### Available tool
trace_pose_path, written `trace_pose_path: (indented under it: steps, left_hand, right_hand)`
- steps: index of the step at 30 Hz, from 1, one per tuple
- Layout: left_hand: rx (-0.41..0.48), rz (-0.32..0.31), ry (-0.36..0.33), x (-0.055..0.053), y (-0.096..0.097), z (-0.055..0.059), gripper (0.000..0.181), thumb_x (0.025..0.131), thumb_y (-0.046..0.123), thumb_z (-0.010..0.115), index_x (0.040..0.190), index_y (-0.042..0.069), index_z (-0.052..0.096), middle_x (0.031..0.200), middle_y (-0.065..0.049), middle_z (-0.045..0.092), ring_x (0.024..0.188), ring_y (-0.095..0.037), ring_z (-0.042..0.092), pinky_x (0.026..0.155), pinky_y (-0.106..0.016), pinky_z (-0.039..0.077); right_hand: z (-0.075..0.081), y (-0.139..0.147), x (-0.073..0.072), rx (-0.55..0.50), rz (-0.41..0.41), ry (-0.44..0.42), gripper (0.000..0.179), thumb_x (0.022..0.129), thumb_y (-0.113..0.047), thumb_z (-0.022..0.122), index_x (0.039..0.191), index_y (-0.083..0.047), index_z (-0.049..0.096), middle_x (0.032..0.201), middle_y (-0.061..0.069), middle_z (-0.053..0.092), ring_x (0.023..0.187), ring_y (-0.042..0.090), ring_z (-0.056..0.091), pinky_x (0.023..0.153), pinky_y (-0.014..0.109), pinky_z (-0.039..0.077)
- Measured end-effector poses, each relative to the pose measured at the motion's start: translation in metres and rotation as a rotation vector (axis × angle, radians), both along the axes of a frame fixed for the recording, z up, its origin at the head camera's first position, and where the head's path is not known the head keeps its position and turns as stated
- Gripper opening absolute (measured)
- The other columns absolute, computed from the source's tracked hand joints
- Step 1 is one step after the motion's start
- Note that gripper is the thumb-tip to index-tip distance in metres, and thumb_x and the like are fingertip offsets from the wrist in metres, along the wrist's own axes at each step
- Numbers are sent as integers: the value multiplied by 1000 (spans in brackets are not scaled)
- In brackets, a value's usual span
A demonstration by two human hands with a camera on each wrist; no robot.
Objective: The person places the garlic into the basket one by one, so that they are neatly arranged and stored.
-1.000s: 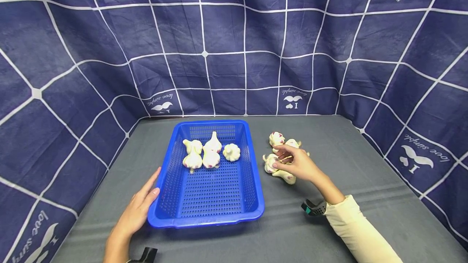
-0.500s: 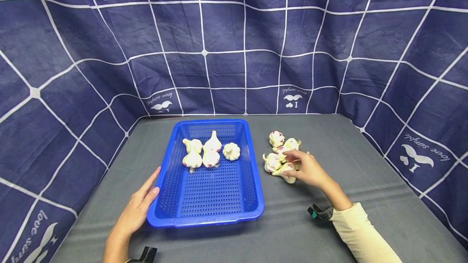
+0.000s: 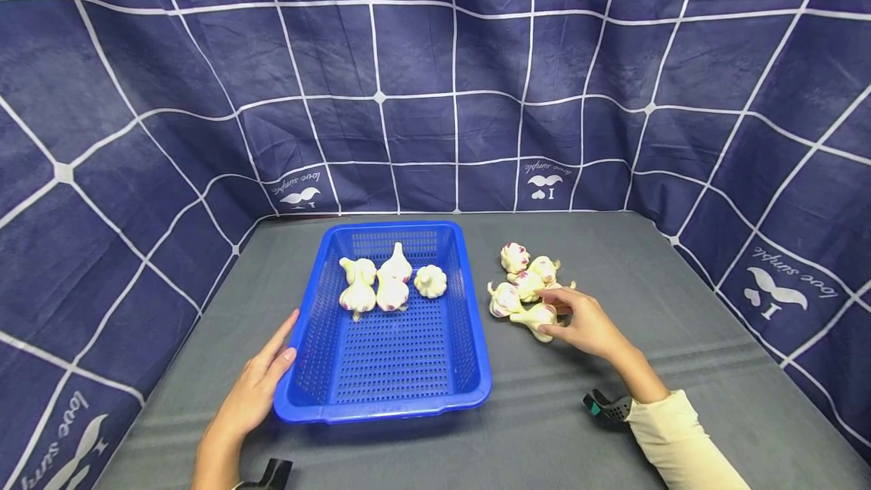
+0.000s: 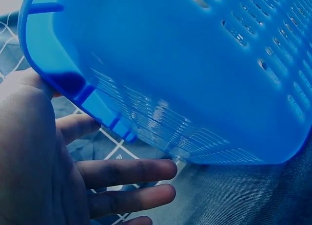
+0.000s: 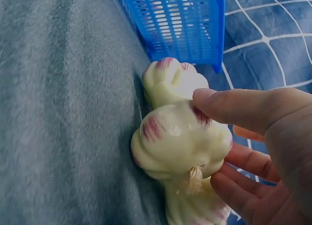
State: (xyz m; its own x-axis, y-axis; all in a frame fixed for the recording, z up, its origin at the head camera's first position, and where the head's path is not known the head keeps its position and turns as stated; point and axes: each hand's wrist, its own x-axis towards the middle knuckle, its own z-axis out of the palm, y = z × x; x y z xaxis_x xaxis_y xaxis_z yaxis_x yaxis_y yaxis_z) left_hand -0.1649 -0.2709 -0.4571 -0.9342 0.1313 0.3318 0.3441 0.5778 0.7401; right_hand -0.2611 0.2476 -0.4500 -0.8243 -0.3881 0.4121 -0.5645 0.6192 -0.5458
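Observation:
A blue perforated plastic basket [image 3: 384,416] sits on the dark grey cloth, with several white garlic bulbs [image 3: 431,282] at its far end. My left hand [image 3: 255,388] rests against the basket's left rim. Its fingers are straight in the left wrist view. To the right of the basket lies a cluster of several garlic bulbs [image 3: 515,258] with purple streaks. My right hand [image 3: 588,324] pinches the nearest garlic bulb [image 5: 175,137] of that cluster, thumb on one side and fingertips on the other. That bulb still lies among the others; the hand partly hides the cluster's right side.
A navy curtain [image 3: 415,134] with white grid lines stands behind the work surface and at both sides. The grey cloth [image 3: 612,248] extends right of the cluster and in front of the basket. A dark strap device [image 3: 608,405] is on the right wrist.
My right hand has moved right and toward me, from the left bulb of the cluster to the nearest one, which has shifted slightly. The left hand and basket have not moved.

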Motion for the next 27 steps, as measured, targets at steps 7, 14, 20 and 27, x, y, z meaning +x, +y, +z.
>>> trace_pose_path:
  steps: [7,14,20,27]
  left_hand:
    - [-14,6,-1,0,0,0,51,106,17,40,157,17,30,150,-24,40,128,-10,43,94,-4,27]
    - [16,-12,22,-1,0,-1,51,105,13,42,156,13,32,149,-26,41,120,13,36,94,-4,28]
    - [23,-17,33,-2,-1,-3,52,105,10,42,155,12,33,148,-26,42,119,17,35,93,-3,28]
    - [0,-5,10,-1,0,-1,51,106,14,41,156,14,31,149,-24,41,126,4,40,94,-4,28]
  right_hand:
    - [-5,13,5,15,-40,8,57,68,-7,91,117,7,66,102,15,66,88,25,67,78,36,57]
    - [-5,23,10,55,-59,-46,58,69,-8,89,119,9,65,107,19,68,88,27,67,76,38,57]
    - [-5,25,14,78,-29,-53,58,68,-10,90,117,7,65,104,14,67,86,23,67,73,35,57]
    - [-5,25,14,80,2,-47,48,69,-13,90,110,2,68,99,6,64,83,16,65,72,34,57]
